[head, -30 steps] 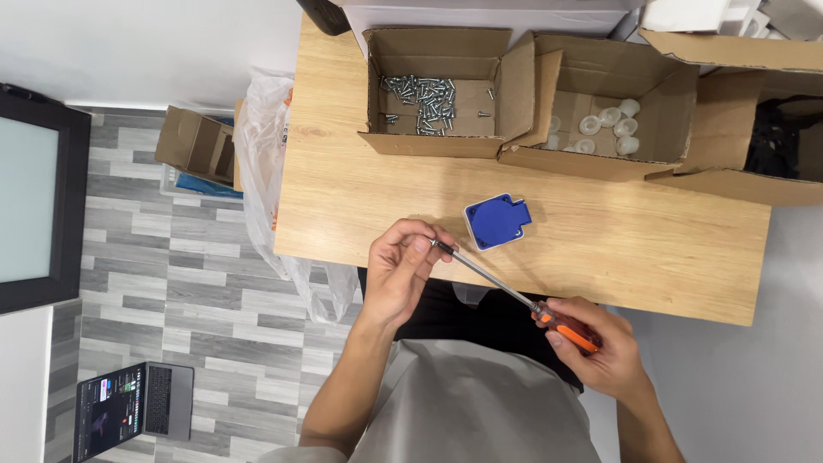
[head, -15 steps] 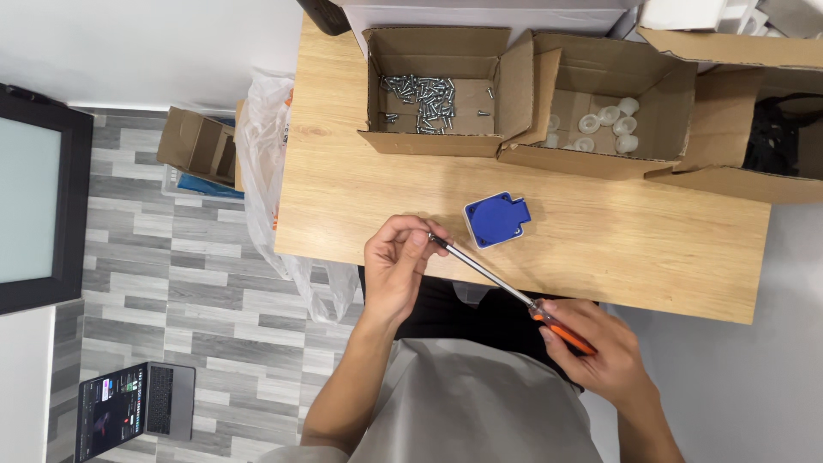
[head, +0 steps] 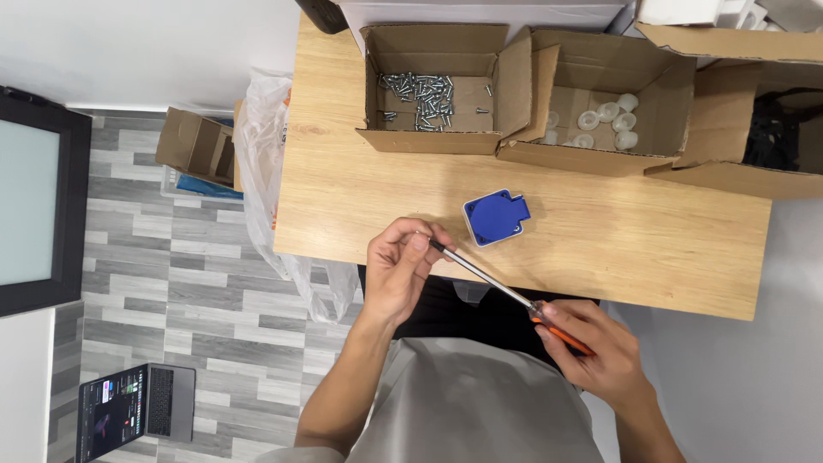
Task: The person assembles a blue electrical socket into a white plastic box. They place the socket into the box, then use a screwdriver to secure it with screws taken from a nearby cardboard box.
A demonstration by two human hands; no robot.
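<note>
Screwdriver (head: 506,291): you've got it slanting across your lap edge, long axis running from lower right up to upper left, tip aimed at your left fingers.
Right hand (head: 591,351): closed around the orange handle, low and right, just off the table's (head: 360,197) near edge.
Left hand (head: 401,270): fingers pinched together right at the tip of the shaft, over the table's front edge.
Hard to see: whatever you're pinching at the tip is too small to make out; your fingers cover it.
Blue part (head: 495,216): lying on the table just beyond the shaft, near your left hand, not touching it.
Screw box (head: 429,86): open at the far edge, a heap of screws inside.
Cap box (head: 600,103): beside it, white round pieces partly hidden by the flap.
Cut off: a third box at the right runs out of frame, its contents dark.
</note>
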